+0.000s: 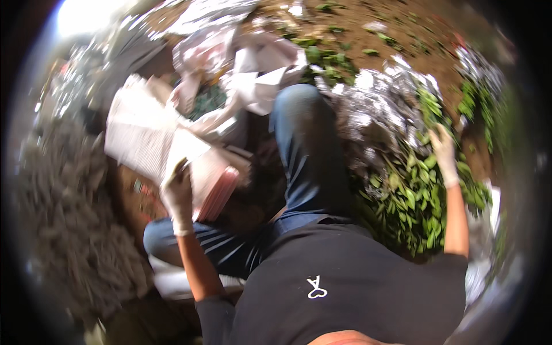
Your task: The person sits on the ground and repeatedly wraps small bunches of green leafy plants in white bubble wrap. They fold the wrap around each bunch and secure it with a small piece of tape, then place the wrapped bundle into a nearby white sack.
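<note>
My left hand (177,198), in a pale thin glove, grips the lower edge of a whitish ribbed sheet (142,125). Just right of that hand, a stack of pink folded sheets (216,194) rests by my bent left leg; blur hides whether it joins the ribbed sheet. My right hand (444,155), also gloved, lies over the upper right side of a heap of leafy green cuttings (414,194). Its fingers look apart, with no stem plainly held. Crumpled silvery film (375,108) covers the upper part of this heap.
An open whitish sack (267,60) with dark green material inside stands beyond my legs. Grey shredded-looking material (77,224) is piled at far left. More leafy stems (478,108) with silvery wrap lie at far right. Loose leaves dot the brown ground (401,26).
</note>
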